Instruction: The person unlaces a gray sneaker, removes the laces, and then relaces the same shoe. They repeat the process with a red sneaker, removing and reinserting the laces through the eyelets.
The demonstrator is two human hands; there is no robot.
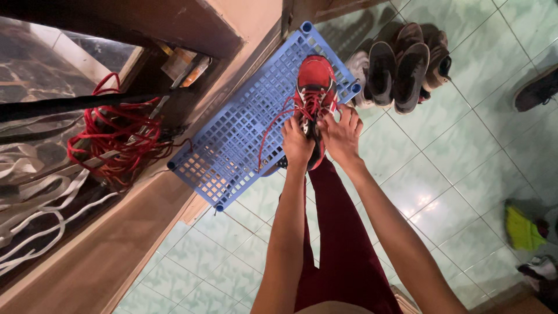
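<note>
Red shoe (315, 81) lengthwise, toe away from hands

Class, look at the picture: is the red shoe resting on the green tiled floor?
No, the red shoe rests on the blue plastic rack, with both hands at its laces.

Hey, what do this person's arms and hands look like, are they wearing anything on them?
Both arms are bare from the bottom edge of the picture to the fingers: no sleeves, gloves, watch or bracelets show. The left hand and right hand carry no visible rings. The only clothing in view is a dark red trouser leg between the arms.
</note>
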